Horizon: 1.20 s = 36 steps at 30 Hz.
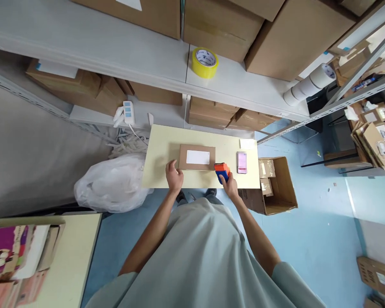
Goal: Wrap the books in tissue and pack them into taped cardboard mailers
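A small brown cardboard box lies on the cream table, with a blank-looking white label on its top. My left hand is just off the box's lower left corner, fingers apart and slightly curled, holding nothing. Wrapped round an orange-and-blue handheld tool, my right hand is at the box's lower right corner. The tool's exact kind cannot be made out. To its right lies a phone with a lit pinkish screen. A small white paper sits above the phone.
A yellow tape roll and white label rolls stand on the grey shelf. Right of the table, an open carton holds small boxes. A plastic bag lies left. A power strip rests on the lower shelf.
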{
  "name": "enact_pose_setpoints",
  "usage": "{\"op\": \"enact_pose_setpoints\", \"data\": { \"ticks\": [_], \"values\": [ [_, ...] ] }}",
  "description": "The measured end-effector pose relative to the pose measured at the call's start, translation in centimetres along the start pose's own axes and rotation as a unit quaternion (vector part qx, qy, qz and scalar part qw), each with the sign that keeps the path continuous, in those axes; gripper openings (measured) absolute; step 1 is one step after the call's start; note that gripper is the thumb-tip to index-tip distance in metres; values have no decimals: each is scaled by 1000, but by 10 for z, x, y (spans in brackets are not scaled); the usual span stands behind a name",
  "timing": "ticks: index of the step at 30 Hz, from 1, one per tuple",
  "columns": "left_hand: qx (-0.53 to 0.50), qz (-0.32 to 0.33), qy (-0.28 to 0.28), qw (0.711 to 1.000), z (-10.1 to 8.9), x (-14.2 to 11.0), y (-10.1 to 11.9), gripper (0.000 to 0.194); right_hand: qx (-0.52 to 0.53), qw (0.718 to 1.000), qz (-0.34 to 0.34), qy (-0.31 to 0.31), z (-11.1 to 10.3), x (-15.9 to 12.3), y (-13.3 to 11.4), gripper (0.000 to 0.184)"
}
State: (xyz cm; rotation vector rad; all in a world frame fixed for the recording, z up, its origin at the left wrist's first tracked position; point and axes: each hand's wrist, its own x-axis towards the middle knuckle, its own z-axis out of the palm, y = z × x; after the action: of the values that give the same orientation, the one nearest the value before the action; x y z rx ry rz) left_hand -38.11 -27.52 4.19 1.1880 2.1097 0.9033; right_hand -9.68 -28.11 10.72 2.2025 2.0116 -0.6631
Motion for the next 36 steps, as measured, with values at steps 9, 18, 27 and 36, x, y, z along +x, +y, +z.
{"op": "enact_pose_setpoints", "data": {
  "ticks": [9, 18, 27, 36],
  "values": [
    [11, 190, -79, 979, 55, 26, 80, 52, -105, 984, -131, -51, -15, 15, 52, 55],
    [68, 249, -109, 960, 116, 35, 94, 57, -174, 934, -289, -119, -20, 51, 93, 53],
    [99, 290, -89, 948, 122, 41, 79, 58, -228, 911, -325, -111, 24, 92, 100, 62],
    [124, 307, -81, 940, 126, 46, 74, 58, -251, 890, -370, -86, 34, 104, 95, 65]
  ]
}}
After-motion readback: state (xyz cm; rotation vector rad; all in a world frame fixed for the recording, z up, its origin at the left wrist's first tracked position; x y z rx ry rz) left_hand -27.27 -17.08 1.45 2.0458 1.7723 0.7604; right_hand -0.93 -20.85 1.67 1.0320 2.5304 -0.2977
